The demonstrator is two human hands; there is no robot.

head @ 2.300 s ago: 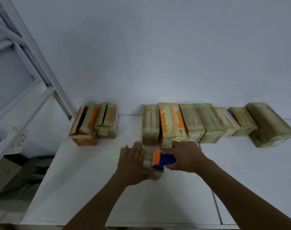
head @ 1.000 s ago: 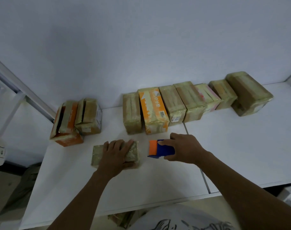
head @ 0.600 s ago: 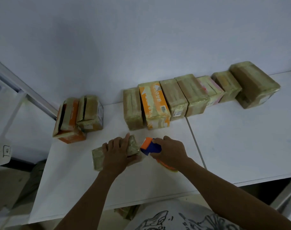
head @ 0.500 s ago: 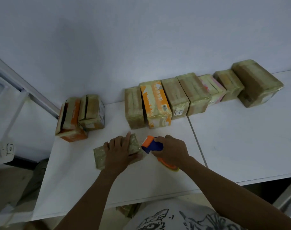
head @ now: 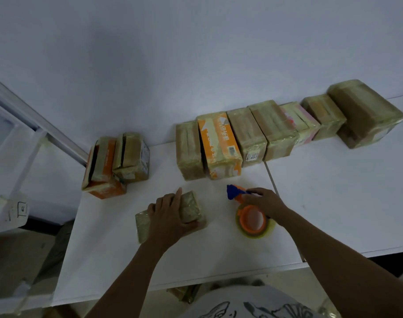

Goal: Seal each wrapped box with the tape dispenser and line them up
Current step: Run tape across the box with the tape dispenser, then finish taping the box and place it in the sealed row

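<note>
Brown row [head: 248, 136] of seven stands lined up, my left fingers [head: 176, 197] clasp an eighth box [head: 191, 206], my right fingers [head: 256, 192] grip the dispenser [head: 251, 218], and the stack [head: 117, 164] seemingly waits.

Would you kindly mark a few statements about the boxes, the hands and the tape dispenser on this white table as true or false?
1. The blue-and-orange plastic tape dispenser touches the small tape-wrapped box under the left hand. False: bare white table shows between them.
2. The right hand holds the dispenser. True.
3. Seven wrapped boxes line the wall. True.
4. The orange printed box ends the row on the right. False: it is second from the left.
</note>
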